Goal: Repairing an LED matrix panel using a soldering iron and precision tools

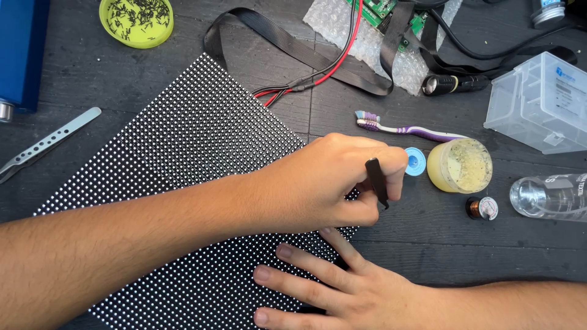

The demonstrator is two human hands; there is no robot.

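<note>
- Fingers (373,183) of the left hand (324,183) are curled tight around a thin black tool (377,182), pinched between thumb and forefinger; its tip points down at the right edge of the dotted panel (183,159), and the far end is hidden in the fist.
- Right hand (342,290) lies flat on the panel's lower right corner, fingers spread and pressed down, holding nothing; its lowest finger is cut off by the bottom of the view.
- Dotted panel, a black board covered in rows of small white dots, lies at a slant on the dark table (428,244); both forearms cover part of it and its lower edge runs out of view.
- Just right of the panel sit a small blue spool (417,162), half hidden behind the left hand, and a round yellow tub (460,165) of paste.
- Above those, a toothbrush (403,128) with a purple handle lies on the table.
- Right of the tub are a small copper-coloured reel (482,208) and a clear bottle (550,197), cut off at the edge.
- Above the panel's top corner, red and black wires (318,76) and a flat black ribbon (275,33) lead to a green circuit board (382,9) on bubble wrap (367,43), mostly out of frame.
- Left of the panel lie metal tweezers (46,143); a green dish (136,21) of small dark bits stands above it.
</note>
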